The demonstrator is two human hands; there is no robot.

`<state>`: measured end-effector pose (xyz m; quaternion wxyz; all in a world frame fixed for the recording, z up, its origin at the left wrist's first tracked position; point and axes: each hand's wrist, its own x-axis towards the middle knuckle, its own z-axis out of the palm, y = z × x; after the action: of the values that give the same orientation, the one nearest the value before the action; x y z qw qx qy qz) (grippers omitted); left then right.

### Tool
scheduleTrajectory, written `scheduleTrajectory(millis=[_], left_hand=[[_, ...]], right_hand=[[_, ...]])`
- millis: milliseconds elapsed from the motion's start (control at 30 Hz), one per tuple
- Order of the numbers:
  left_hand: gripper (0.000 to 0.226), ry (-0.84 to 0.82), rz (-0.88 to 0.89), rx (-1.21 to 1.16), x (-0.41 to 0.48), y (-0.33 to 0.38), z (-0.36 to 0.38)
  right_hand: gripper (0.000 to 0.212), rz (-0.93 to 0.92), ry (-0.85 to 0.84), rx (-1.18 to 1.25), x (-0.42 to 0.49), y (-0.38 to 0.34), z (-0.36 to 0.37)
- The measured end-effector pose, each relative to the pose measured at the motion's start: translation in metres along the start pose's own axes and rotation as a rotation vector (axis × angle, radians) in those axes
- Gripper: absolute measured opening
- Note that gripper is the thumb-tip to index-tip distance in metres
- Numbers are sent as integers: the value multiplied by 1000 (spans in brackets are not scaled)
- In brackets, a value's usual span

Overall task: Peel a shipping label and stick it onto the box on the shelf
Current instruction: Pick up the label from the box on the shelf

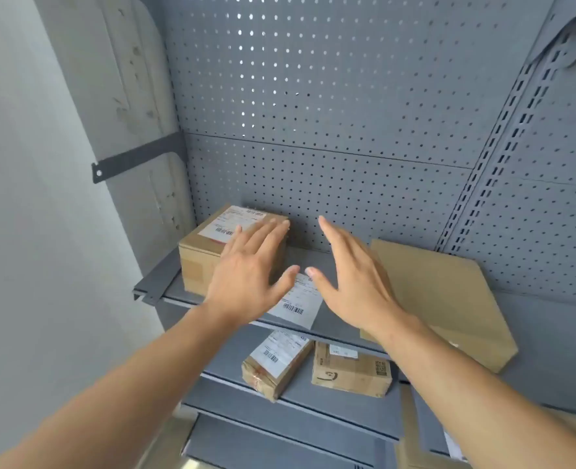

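A brown cardboard box (198,258) stands at the left of the grey shelf (158,282), with a white shipping label (227,223) stuck on its top. My left hand (246,269) hovers open over the box's right side, fingers spread. My right hand (351,275) is open just to the right, fingers pointing at the back panel. A loose white label sheet (296,306) with barcodes lies on the shelf between and below my two hands, partly hidden by them.
A flat cardboard piece (449,299) lies on the shelf at the right, sticking out over its front edge. On the lower shelf (296,407) sit two labelled parcels (276,363) (351,368). A grey pegboard (313,113) backs the shelf. A white wall is at the left.
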<state>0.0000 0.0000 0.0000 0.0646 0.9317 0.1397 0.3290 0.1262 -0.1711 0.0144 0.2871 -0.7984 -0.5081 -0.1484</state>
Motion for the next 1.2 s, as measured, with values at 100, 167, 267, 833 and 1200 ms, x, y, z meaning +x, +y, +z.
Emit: scheduleTrajectory(millis=[100, 167, 267, 833, 1200], left_hand=[[66, -25, 47, -50, -26, -11, 27], [66, -55, 6, -98, -46, -17, 47], [65, -100, 16, -113, -63, -27, 70], [63, -242, 91, -223, -65, -28, 113], [58, -46, 190, -205, -3, 5, 59]], right_hand=[[77, 5, -89, 32, -12, 3, 37], [76, 19, -146, 24, -25, 9, 65], [74, 53, -217, 6, -39, 17, 93], [15, -2, -281, -181, -47, 35, 122], [31, -155, 115, -22, -12, 34, 43]])
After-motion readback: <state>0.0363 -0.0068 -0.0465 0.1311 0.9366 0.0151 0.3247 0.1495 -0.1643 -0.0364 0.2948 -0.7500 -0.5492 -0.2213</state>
